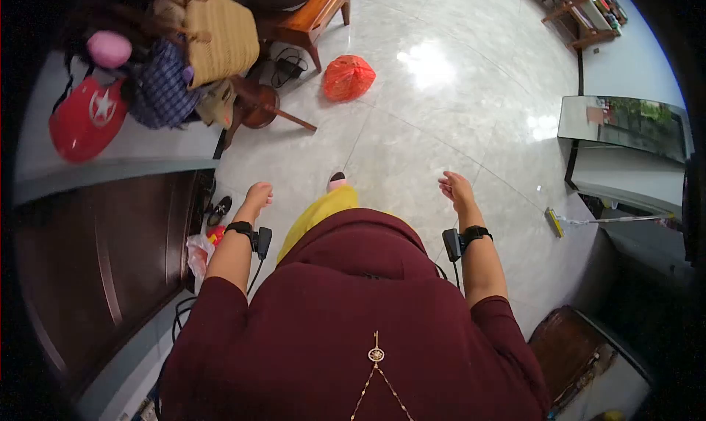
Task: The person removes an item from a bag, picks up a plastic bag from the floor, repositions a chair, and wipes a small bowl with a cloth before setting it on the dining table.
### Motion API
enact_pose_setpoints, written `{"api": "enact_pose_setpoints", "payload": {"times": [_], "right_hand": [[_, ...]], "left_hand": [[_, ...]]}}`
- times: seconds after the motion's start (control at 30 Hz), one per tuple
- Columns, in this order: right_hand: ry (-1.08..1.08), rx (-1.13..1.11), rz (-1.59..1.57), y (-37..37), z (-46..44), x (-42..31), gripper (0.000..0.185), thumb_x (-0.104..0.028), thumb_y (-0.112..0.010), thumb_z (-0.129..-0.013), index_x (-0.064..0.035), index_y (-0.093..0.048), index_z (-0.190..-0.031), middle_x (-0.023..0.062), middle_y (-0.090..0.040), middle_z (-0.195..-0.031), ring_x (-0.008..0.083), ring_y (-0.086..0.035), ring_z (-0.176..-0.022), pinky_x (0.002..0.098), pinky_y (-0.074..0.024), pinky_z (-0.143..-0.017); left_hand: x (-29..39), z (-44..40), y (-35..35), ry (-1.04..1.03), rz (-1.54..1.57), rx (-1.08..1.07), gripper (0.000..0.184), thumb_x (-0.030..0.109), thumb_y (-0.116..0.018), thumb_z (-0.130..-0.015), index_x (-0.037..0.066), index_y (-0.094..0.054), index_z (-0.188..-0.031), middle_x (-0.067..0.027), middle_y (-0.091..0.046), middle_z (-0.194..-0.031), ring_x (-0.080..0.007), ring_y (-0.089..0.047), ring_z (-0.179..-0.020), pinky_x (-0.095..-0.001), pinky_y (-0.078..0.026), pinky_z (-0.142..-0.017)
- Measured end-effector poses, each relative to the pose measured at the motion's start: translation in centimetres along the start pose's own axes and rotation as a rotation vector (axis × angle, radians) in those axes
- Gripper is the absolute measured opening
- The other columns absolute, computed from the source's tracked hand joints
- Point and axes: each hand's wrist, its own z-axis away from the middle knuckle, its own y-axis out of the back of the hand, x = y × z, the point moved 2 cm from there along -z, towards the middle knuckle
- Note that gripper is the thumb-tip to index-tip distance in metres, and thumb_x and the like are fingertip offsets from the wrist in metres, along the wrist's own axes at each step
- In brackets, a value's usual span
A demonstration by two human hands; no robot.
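My left hand [259, 194] hangs over the floor at my left side, loosely curled with nothing visible in it. On the other side, my right hand [457, 188] is held out in the air, its fingers apart and empty. Each forearm wears a black strap with a small box: one on the left wrist [250, 237], one on the right wrist [465, 241]. Neither hand touches anything. A red plastic bag [348, 78] lies on the floor ahead, beyond both hands.
Ahead to the left are a wooden bench [312, 24], a woven basket [217, 35] and a red cap [88, 119]. A dark door [103, 266] and black shoes [219, 211] are at left. A mop [555, 222] and a leaning mirror [625, 125] stand at right.
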Motion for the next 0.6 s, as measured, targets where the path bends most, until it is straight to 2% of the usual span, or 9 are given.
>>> {"api": "enact_pose_setpoints", "payload": {"times": [0.07, 0.13, 0.23, 0.37, 0.43, 0.47, 0.57, 0.6], "right_hand": [[-0.001, -0.008, 0.002, -1.3, -2.3, -3.0, 0.028, -0.022, -0.051, -0.085, -0.0035, -0.056, -0.105, 0.009, -0.063, -0.086, 0.0137, -0.058, -0.068, 0.0231, -0.0463, -0.059], [0.104, -0.051, 0.074, -2.4, -5.1, -6.0, 0.027, -0.021, -0.051, -0.084, -0.0037, -0.058, -0.104, 0.0085, -0.063, -0.084, 0.0138, -0.057, -0.067, 0.0242, -0.046, -0.059], [0.116, -0.09, 0.121, -4.6, -9.0, -11.0, 0.027, -0.021, -0.051, -0.084, -0.0041, -0.059, -0.103, 0.0079, -0.062, -0.084, 0.0137, -0.057, -0.068, 0.0249, -0.0456, -0.059], [0.079, -0.193, 0.189, -7.8, -17.9, -16.0, 0.026, -0.023, -0.052, -0.086, -0.007, -0.059, -0.105, 0.0052, -0.062, -0.086, 0.0123, -0.056, -0.068, 0.0247, -0.0457, -0.063], [0.049, -0.232, 0.305, -10.1, -22.3, -17.7, 0.024, -0.02, -0.051, -0.086, -0.007, -0.059, -0.104, 0.0052, -0.062, -0.085, 0.0128, -0.055, -0.067, 0.0249, -0.0456, -0.06], [0.041, -0.316, 0.286, -10.6, -27.2, -16.6, 0.025, -0.02, -0.051, -0.085, -0.006, -0.059, -0.104, 0.0056, -0.061, -0.084, 0.0135, -0.055, -0.065, 0.0254, -0.0455, -0.058], [0.105, -0.327, 0.646, -13.8, -35.6, -17.8, 0.028, -0.02, -0.052, -0.082, -0.004, -0.061, -0.103, 0.0062, -0.061, -0.08, 0.0144, -0.055, -0.063, 0.0263, -0.0454, -0.055], [0.169, -0.333, 0.772, -14.6, -37.8, -17.9, 0.029, -0.022, -0.051, -0.079, -0.0051, -0.063, -0.1, 0.0114, -0.063, -0.085, 0.0216, -0.059, -0.074, 0.0311, -0.0469, -0.065]], "left_hand": [[4.1, -3.0, -0.3, 0.023, -0.08, -0.04, 0.031, 0.023, -0.049, -0.083, 0.007, -0.053, -0.109, -0.0041, -0.057, -0.081, -0.0128, -0.054, -0.063, -0.0247, -0.042, -0.053], [9.4, -4.3, -1.2, -0.088, -0.076, -0.032, 0.034, 0.023, -0.05, -0.083, 0.005, -0.052, -0.112, -0.0048, -0.058, -0.083, -0.0127, -0.054, -0.064, -0.0249, -0.042, -0.055], [16.9, -5.2, -3.7, -0.179, -0.003, -0.064, 0.039, 0.022, -0.05, -0.083, 0.004, -0.049, -0.117, -0.0055, -0.059, -0.086, -0.0131, -0.055, -0.066, -0.0252, -0.043, -0.058], [23.3, -7.7, -7.3, -0.189, -0.058, -0.095, 0.042, 0.023, -0.049, -0.084, 0.003, -0.047, -0.121, -0.0058, -0.06, -0.09, -0.0134, -0.056, -0.069, -0.0255, -0.043, -0.063], [23.9, -8.3, -8.7, -0.13, 0.065, -0.134, 0.042, 0.022, -0.048, -0.086, 0.004, -0.044, -0.124, -0.0072, -0.06, -0.096, -0.0141, -0.058, -0.078, -0.0255, -0.044, -0.066], [23.6, -9.0, -9.4, -0.081, 0.129, -0.115, 0.041, 0.024, -0.048, -0.087, 0.004, -0.044, -0.123, -0.007, -0.061, -0.097, -0.014, -0.058, -0.079, -0.0253, -0.044, -0.066], [22.2, -11.1, -11.4, 0.046, 0.298, -0.094, 0.04, 0.025, -0.049, -0.089, 0.005, -0.045, -0.123, -0.007, -0.061, -0.098, -0.0147, -0.059, -0.082, -0.0259, -0.044, -0.067], [20.7, -11.6, -12.3, 0.128, 0.353, -0.054, 0.039, 0.025, -0.049, -0.089, 0.006, -0.045, -0.122, -0.0073, -0.061, -0.098, -0.0153, -0.059, -0.082, -0.0264, -0.044, -0.068]]}}
